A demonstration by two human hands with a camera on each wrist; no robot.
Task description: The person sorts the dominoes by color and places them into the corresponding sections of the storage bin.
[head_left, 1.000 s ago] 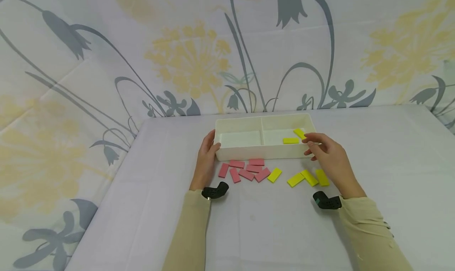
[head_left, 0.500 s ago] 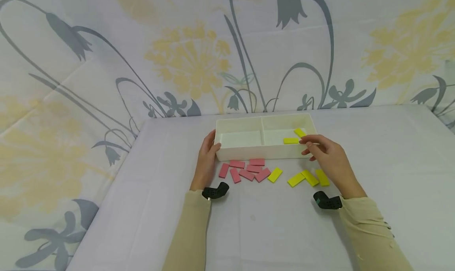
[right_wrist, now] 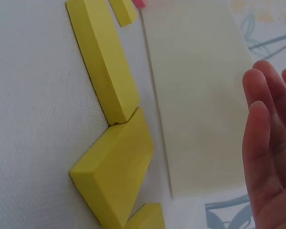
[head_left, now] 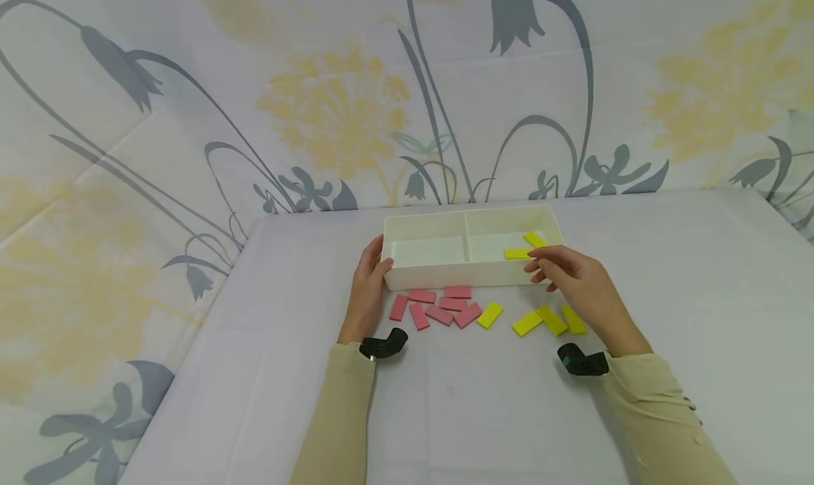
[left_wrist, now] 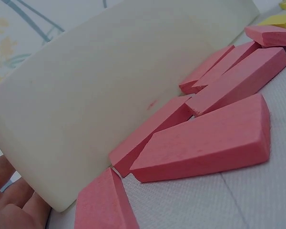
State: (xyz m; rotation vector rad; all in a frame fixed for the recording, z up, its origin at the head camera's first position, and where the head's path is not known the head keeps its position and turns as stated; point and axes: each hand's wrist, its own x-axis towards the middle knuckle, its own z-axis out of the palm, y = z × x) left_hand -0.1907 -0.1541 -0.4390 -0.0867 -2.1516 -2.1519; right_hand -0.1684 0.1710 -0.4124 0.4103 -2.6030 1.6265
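A white two-compartment box [head_left: 426, 277] stands at the back of the table. My left hand [head_left: 365, 294] grips its left end, thumb at the front corner; in the left wrist view those fingers [left_wrist: 26, 205] curl beside the box's end. My right hand [head_left: 588, 287] hovers at the front rim near the right end, its loosely bent fingers [right_wrist: 257, 129] holding nothing visible. Two yellow blocks [head_left: 516, 254] lie in the right compartment, their right ends near my right fingertips. In front of the box lie several pink blocks [head_left: 439, 315] and several yellow blocks [head_left: 527, 323].
A white cloth [head_left: 470, 414] covers the table. Behind it hangs a flower-patterned curtain [head_left: 381, 103], which also runs down the left side. The box's left compartment [head_left: 429, 250] shows a bare floor. One yellow block [head_left: 490, 315] lies beside the pink group.
My right hand has slid a little to the left along the box's front rim. The left hand keeps its grip, and the blocks lie as before.
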